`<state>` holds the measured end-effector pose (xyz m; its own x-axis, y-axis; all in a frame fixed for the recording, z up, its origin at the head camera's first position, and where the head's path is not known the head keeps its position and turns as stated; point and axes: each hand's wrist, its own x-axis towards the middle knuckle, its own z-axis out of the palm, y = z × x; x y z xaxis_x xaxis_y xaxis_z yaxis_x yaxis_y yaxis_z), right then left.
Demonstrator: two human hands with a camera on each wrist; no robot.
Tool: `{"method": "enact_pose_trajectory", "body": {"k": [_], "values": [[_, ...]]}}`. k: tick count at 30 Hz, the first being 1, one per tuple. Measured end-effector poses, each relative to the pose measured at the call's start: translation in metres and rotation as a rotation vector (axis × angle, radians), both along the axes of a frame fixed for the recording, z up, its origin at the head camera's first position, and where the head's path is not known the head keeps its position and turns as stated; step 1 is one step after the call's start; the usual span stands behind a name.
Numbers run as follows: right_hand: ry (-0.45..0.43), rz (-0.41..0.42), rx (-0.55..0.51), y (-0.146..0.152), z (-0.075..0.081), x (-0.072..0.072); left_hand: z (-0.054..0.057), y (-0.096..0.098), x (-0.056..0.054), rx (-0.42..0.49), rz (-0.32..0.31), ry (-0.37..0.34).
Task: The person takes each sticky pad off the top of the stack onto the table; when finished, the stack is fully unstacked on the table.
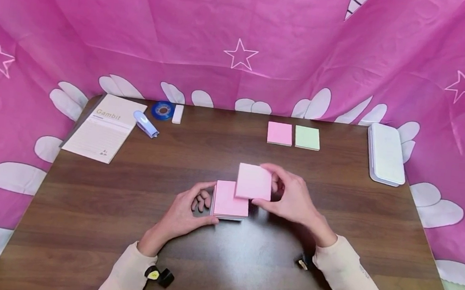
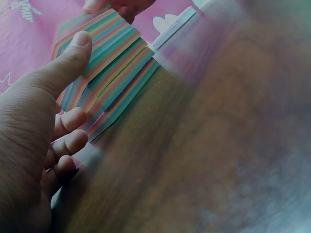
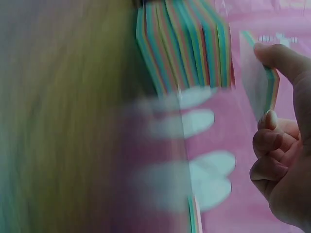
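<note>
A tall stack of sticky note pads (image 1: 229, 200), pink on top, stands near the middle of the table. Thumb and index finger of my left hand (image 1: 184, 210) hold its left side, the other fingers curled beside it. In the left wrist view, the stack (image 2: 109, 68) shows layered edges in several colours. My right hand (image 1: 296, 200) pinches a pink sticky note pad (image 1: 254, 182) by its right side, overlapping the stack's far right corner in the head view. In the right wrist view, that pad (image 3: 257, 80) is raised apart from the stack (image 3: 187, 48).
At the back left lie a notebook (image 1: 104, 128), a light blue stapler (image 1: 146, 125), a blue tape roll (image 1: 163, 110) and a white eraser (image 1: 178, 114). Behind the hands are a pink pad (image 1: 280, 133) and a green pad (image 1: 307, 137). A white case (image 1: 387, 154) lies at right.
</note>
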<state>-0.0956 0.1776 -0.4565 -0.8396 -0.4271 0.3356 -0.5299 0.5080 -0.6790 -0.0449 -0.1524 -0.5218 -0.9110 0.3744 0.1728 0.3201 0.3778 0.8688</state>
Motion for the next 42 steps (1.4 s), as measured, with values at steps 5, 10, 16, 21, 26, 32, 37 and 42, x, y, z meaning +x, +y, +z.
{"method": "enact_pose_trajectory", "body": {"k": [5,10,16,21,26,32,37,42], "values": [[0.004,-0.085,-0.015,0.036,-0.005,-0.018,0.0,0.0,0.001,-0.003,0.009,-0.013],[0.003,-0.202,0.003,0.076,-0.011,-0.032,0.001,0.0,0.001,-0.005,0.007,-0.013],[-0.04,-0.349,0.065,0.119,-0.018,-0.046,0.002,0.0,0.001,-0.005,0.012,-0.015],[-0.087,-0.447,0.135,0.15,-0.022,-0.055,0.002,0.0,0.001,-0.01,0.015,-0.016],[-0.131,-0.487,0.242,0.171,-0.022,-0.06,0.001,0.0,0.001,-0.014,0.011,-0.009],[-0.175,-0.443,0.4,0.181,-0.026,-0.063,0.001,-0.001,0.001,-0.019,0.011,-0.001],[-0.129,-0.457,0.43,0.181,-0.029,-0.065,0.001,-0.001,0.001,-0.007,0.001,-0.005],[-0.065,-0.481,0.436,0.179,-0.029,-0.069,0.002,-0.001,0.002,-0.007,0.002,-0.014]]}}
